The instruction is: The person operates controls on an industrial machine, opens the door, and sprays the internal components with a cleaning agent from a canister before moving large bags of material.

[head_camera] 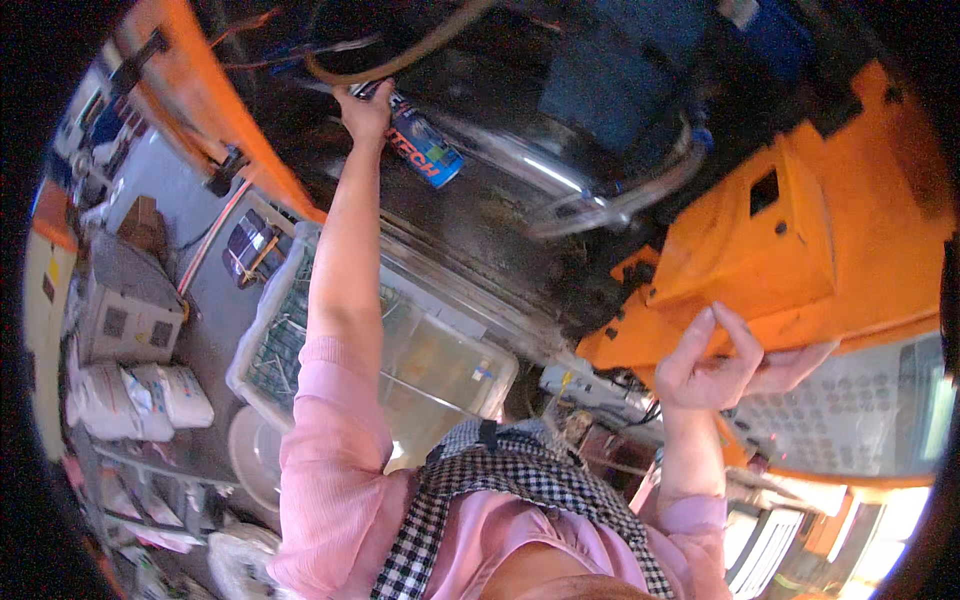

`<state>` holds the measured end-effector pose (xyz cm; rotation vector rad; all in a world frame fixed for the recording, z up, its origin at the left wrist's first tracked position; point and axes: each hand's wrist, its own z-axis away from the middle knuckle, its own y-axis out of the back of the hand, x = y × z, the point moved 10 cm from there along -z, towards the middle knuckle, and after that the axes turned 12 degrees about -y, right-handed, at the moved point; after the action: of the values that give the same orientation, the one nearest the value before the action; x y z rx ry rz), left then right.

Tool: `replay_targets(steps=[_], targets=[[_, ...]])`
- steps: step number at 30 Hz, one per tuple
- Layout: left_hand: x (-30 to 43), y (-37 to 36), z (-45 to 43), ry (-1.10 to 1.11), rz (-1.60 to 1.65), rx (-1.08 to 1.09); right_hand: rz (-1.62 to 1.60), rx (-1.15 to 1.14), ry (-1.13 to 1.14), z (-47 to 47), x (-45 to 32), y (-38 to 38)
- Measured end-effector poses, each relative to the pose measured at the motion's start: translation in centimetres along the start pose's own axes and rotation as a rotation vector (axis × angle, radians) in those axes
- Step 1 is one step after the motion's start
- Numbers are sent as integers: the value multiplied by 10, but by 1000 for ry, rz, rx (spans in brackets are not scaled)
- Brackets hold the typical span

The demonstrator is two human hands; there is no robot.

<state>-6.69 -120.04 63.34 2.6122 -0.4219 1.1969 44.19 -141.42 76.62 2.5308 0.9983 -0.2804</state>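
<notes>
My left hand [365, 116] reaches up and forward into the dark interior of an orange machine [750, 247]. It grips a blue and black aerosol spray can [426, 146] near the top, and the can's base tilts down to the right. A brownish hose [420, 52] curves just above that hand. Behind the can runs a shiny metal bar [525, 161]. My right hand [709, 364] is raised in front of the orange housing. Its thumb and forefinger tips meet or nearly meet, the other fingers extend, and nothing shows in it.
Below my left forearm sits a large translucent plastic bin [442, 367]. A control panel with round keys [832, 412] is at the right. On the left are an orange door [232, 112], a grey boxy unit [127, 307], white sacks [142, 401] and a stool [251, 247].
</notes>
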Motion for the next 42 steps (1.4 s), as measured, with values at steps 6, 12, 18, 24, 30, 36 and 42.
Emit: replay_targets(steps=[6, 12, 18, 24, 30, 36, 42], targets=[[-45, -2, -31, 6, 102, -47, 118, 142, 47, -7, -19, 9], [-57, -18, -50, 257, 676, -175, 260, 155, 119, -11, -35, 7], [-51, -21, -50, 298, 838, -269, 316, 176, 122, -11, -40, 4], [-66, -28, -39, 320, 829, -370, 300, 183, 41, -10, -31, 6], [-74, -27, -42, 356, 813, -365, 350, 214, 169, -15, -49, 2], [-68, -34, -36, 303, 842, -394, 179, 175, -67, -10, -23, 3], [-51, -30, -22, 315, 647, -395, 280, 218, 155, -16, -59, 1]])
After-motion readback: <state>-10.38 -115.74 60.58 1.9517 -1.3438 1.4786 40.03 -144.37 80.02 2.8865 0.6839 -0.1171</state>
